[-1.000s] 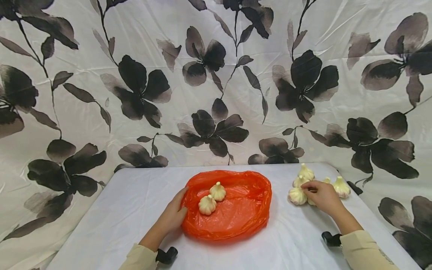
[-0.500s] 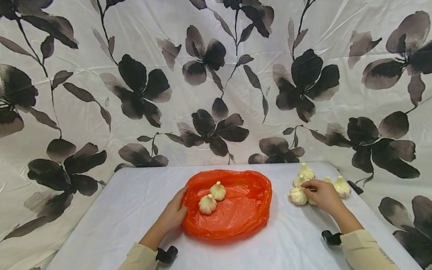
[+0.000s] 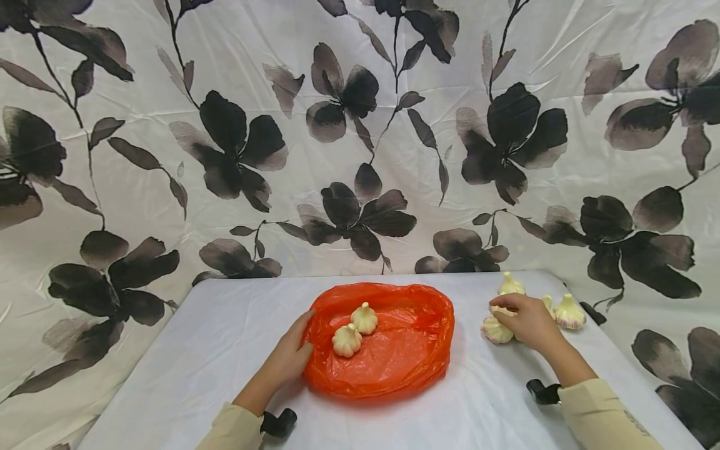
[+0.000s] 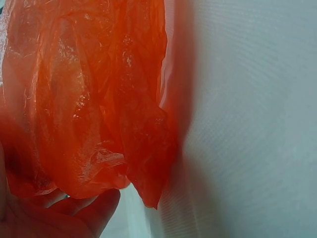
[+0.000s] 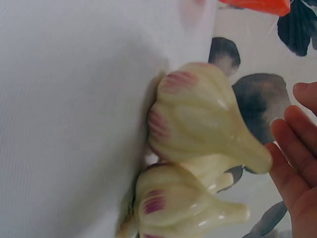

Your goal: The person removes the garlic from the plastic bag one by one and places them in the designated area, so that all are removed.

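Observation:
In the head view, my left hand (image 3: 289,353) rests against the left side of a red plastic bag (image 3: 405,353) spread like a bowl. Its fingers lie loosely along the plastic in the left wrist view. Two garlic bulbs (image 3: 347,340) sit inside the bag, touching each other. My right hand (image 3: 529,319) hovers over a group of garlic bulbs (image 3: 497,329) at the table's right side and partly hides them. The right wrist view shows its fingers spread, holding nothing. One fingertip is at the stem tip of a purple-streaked bulb (image 5: 198,109); whether they touch, I cannot tell.
A white cloth covers the table (image 3: 202,362). Behind it hangs a sheet (image 3: 360,150) printed with dark flowers. More bulbs, including one garlic bulb (image 3: 570,312) near the right edge, stand beyond my right hand. A black wrist-worn device (image 3: 279,423) sits at each wrist.
My right hand has shifted slightly left and up over the bulbs, and now covers the one behind its fingers more. My left hand and the bag have stayed in place.

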The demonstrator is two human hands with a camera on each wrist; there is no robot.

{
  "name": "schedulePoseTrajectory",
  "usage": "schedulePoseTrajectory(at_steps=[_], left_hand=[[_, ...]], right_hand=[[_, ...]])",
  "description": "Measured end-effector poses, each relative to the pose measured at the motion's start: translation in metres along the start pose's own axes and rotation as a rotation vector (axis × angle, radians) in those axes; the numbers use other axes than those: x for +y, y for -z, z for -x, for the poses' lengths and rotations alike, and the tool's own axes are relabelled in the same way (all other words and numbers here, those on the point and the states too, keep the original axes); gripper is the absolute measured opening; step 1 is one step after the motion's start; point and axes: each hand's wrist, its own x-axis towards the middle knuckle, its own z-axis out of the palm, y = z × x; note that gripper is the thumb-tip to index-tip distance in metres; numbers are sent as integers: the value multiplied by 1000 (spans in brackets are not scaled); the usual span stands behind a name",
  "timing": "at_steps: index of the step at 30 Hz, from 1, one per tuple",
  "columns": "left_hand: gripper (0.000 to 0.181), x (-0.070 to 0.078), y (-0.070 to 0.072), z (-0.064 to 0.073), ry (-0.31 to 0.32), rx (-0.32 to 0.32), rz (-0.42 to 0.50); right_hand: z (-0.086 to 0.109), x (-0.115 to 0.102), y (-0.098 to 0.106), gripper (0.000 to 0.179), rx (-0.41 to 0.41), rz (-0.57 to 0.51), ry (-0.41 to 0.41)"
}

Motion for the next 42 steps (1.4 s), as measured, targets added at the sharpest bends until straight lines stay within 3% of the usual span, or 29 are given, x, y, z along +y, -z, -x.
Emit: schedulePoseTrajectory(at_steps=[24, 42], left_hand=[[67, 0, 2, -2, -18, 0, -2], [67, -1, 3, -3, -33, 6, -11]], right_hand=[[-14, -56, -25, 21, 63, -137, 130], [-32, -97, -35, 33, -112, -390, 20]])
